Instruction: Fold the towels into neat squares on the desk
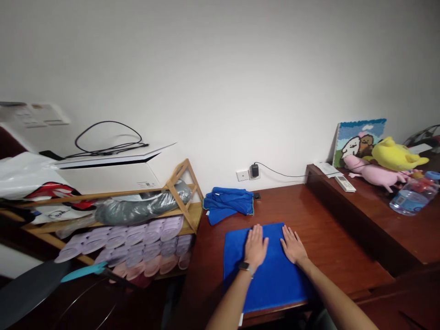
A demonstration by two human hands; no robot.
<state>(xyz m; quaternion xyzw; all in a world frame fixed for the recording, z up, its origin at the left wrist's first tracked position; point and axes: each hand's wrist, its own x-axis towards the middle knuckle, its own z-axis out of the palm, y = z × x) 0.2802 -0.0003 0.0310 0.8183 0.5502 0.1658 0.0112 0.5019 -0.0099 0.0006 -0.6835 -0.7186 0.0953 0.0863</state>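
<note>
A blue cloth (271, 284) lies spread out on the reddish-brown wooden desk (330, 247), its near edge at the desk's front. My left hand (256, 247), with a watch on the wrist, rests flat on the cloth toward its far left part. Flat near the cloth's far right corner lies my right hand (294, 246), fingers stretched out. Neither hand grips anything. Beyond the cloth, against the wall, sits a loose heap of blue cloths (229, 204).
Left stands a wooden rack (187, 201) with rows of slippers (137, 236) and a white box (110, 176). On the raised right ledge are a remote (345, 184), a pink plush toy (373, 174), a yellow plush toy (395, 155) and a water bottle (410, 198). A charger (255, 170) is plugged into the wall.
</note>
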